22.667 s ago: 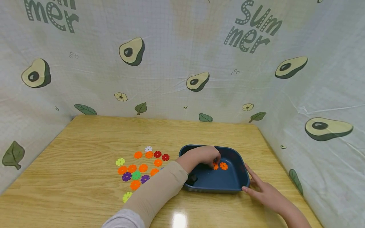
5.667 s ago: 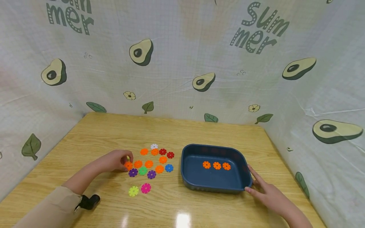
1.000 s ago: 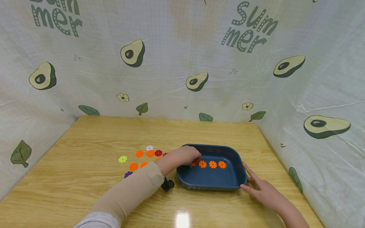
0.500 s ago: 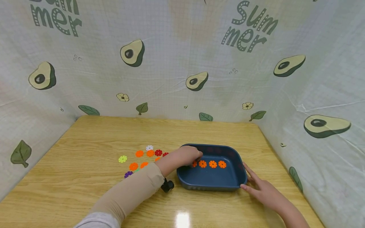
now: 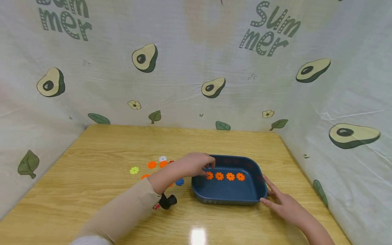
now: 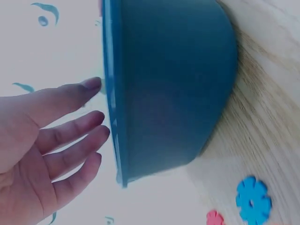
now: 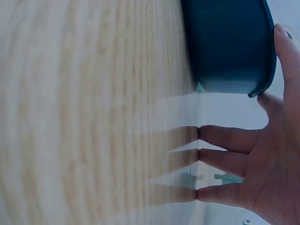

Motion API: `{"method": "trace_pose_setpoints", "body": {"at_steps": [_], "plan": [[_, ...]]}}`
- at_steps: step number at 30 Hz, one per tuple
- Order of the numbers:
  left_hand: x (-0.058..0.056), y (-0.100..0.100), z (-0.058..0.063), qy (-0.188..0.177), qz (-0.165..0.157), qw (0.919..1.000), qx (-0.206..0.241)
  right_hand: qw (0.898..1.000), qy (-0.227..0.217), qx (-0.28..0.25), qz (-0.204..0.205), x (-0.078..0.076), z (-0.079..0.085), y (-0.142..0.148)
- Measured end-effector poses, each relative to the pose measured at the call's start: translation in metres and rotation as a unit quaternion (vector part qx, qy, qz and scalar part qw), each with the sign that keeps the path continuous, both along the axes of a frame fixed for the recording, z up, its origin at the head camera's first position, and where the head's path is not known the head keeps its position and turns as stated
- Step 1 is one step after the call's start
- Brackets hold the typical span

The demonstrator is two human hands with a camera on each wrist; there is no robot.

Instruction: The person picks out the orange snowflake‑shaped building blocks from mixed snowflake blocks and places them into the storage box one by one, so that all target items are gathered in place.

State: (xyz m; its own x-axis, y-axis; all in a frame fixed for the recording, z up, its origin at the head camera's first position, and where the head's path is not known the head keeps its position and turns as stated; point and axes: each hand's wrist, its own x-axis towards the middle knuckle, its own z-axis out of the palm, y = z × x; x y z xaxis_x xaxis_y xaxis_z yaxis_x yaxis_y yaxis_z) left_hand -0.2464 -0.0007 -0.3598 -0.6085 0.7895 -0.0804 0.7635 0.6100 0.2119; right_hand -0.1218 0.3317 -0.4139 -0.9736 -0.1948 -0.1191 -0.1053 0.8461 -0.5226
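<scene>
A dark blue rectangular tub [image 5: 229, 194] holds a row of several orange notched building discs [image 5: 230, 176]. My left hand [image 5: 193, 164] hovers over the tub's left rim, beside the leftmost orange disc [image 5: 209, 175]. In the left wrist view, the fingers of this hand [image 6: 61, 140] are apart and loosely bent, with nothing between them, near the tub wall [image 6: 168, 84]. At the tub's right front corner, my right hand [image 5: 286, 207] touches the rim. Seen from the right wrist, its thumb and forefinger meet the tub [image 7: 229, 47], while the other fingertips [image 7: 206, 132] rest on the table.
Left of the tub lie more loose discs, among them a yellow-green disc [image 5: 134, 170], a white disc [image 5: 163, 158] and a blue disc [image 5: 179, 182]. My left forearm hides part of this group. A patterned cloth [image 5: 183, 68] stands behind the wooden table [image 5: 122, 143].
Since 5.7 s ago, another orange disc has joined the left end of the row. In the last half second my left hand has let go and drawn back leftward. The right hand stays put.
</scene>
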Motion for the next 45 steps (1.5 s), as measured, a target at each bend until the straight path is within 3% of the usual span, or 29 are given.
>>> {"method": "trace_pose_setpoints", "body": {"at_steps": [7, 13, 19, 25, 35, 41, 45], "plan": [[0.015, -0.027, 0.014, 0.003, 0.023, 0.9987, 0.046, 1.000, 0.000, 0.003, -0.001, 0.001, 0.001, 0.003], [0.022, -0.052, 0.013, 0.007, 0.041, 0.9964, 0.074, 1.000, -0.006, 0.002, -0.003, 0.002, 0.001, 0.004], [0.023, -0.074, 0.003, -0.034, 0.072, 0.9919, 0.099, 1.000, -0.011, 0.007, -0.004, 0.004, 0.000, 0.005], [0.024, -0.093, -0.013, -0.046, 0.087, 0.9909, 0.091, 1.000, -0.012, 0.006, -0.004, 0.004, 0.000, 0.003], [0.019, -0.109, -0.036, -0.057, 0.122, 0.9900, 0.043, 1.000, -0.005, 0.010, 0.004, 0.001, 0.001, 0.003], [0.017, -0.115, -0.046, -0.065, 0.160, 0.9849, 0.015, 1.000, -0.008, 0.008, 0.003, 0.001, 0.001, 0.001], [0.017, -0.120, -0.052, -0.062, 0.169, 0.9836, 0.011, 1.000, -0.009, 0.003, 0.005, 0.001, 0.000, 0.001]]}}
